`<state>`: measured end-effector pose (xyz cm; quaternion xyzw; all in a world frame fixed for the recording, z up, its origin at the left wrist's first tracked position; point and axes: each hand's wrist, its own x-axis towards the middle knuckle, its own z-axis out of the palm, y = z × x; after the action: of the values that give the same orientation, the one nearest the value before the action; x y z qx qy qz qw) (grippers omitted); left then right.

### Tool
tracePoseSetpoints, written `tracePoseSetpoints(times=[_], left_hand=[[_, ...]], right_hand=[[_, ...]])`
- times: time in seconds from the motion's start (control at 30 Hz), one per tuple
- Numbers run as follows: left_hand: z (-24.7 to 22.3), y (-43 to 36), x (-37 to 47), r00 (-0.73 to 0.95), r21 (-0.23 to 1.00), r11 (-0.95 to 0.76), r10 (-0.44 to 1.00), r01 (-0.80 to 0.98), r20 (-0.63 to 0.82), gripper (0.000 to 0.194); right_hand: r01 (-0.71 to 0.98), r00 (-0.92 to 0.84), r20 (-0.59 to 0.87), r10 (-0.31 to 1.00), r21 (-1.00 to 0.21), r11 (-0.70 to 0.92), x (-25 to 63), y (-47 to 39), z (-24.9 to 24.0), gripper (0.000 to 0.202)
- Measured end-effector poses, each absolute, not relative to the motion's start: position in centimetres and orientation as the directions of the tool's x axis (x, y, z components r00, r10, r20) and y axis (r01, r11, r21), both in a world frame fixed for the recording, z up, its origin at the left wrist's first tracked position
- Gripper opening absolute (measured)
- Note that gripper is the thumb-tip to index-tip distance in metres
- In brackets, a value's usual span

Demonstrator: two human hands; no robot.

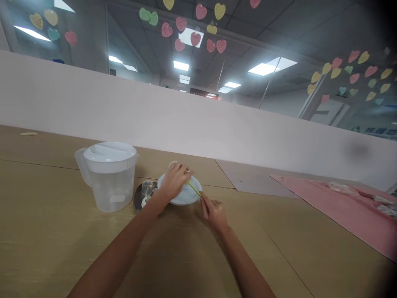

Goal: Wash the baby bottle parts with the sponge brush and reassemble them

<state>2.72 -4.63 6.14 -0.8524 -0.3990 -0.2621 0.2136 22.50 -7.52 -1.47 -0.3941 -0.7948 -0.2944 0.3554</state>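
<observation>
A white bowl (183, 199) sits on the table in front of me, partly hidden by my left hand. My right hand (214, 212) is closed at the bowl's right rim, gripping a thin yellow-green stick (194, 189) that slants over the bowl. Above the bowl's far left side, my left hand (175, 181) has curled fingers near the stick's upper end. A pale rounded edge (173, 163) shows just beyond that hand; what it belongs to is hidden. Left of the bowl, a dark round tray (136, 201) holds a small clear cup (147, 188) and small white pieces.
A translucent lidded pitcher (112, 186) stands left of the tray, its handle to the left. On the right lies a pink cloth (328, 207) with clear plastic packets (343, 188). A low white wall (173, 118) and glass with heart-shaped notes rise behind the table (77, 244).
</observation>
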Motion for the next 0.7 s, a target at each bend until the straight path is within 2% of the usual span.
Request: tracePoseSetpoints(times=[0.2,0.3,0.37,0.47,0.57,0.63,0.7], left_hand=[[5.6,-3.5,0.2,0.337,-0.13,-0.349,0.638,0.928,0.693,0.039],[5.5,-3.5,-0.5,0.266,-0.103,-0.271,0.677,0.957,0.686,0.04],[5.8,-3.7,-0.6,0.187,-0.011,-0.243,0.716,0.97,0.673,0.046],[6.7,-4.0,-0.2,0.035,0.267,-0.241,0.8,0.933,0.599,0.056],[8.0,-4.9,0.3,0.046,0.515,-0.323,0.877,0.794,0.478,0.075],[8.8,-5.9,0.6,0.142,0.577,-0.375,0.902,0.725,0.408,0.083],[9.5,-7.2,1.0,0.262,0.561,-0.422,0.901,0.712,0.345,0.085]], right_hand=[[0.817,-0.489,0.776,0.398,0.248,0.521,26.0,-6.4,-1.4,0.032],[0.932,-0.281,0.845,0.455,0.126,0.341,27.9,-5.8,-1.6,0.037],[0.99,-0.069,0.837,0.543,-0.007,0.137,28.2,-5.5,-1.7,0.04],[0.993,0.121,0.638,0.761,-0.086,-0.086,27.2,-5.4,-1.9,0.036],[0.994,0.105,0.357,0.928,-0.047,-0.094,25.5,-5.6,-2.0,0.029],[0.999,0.051,0.267,0.962,-0.029,-0.045,24.9,-5.6,-2.2,0.027],[1.0,-0.013,0.245,0.969,-0.02,0.018,24.6,-5.7,-2.2,0.026]])
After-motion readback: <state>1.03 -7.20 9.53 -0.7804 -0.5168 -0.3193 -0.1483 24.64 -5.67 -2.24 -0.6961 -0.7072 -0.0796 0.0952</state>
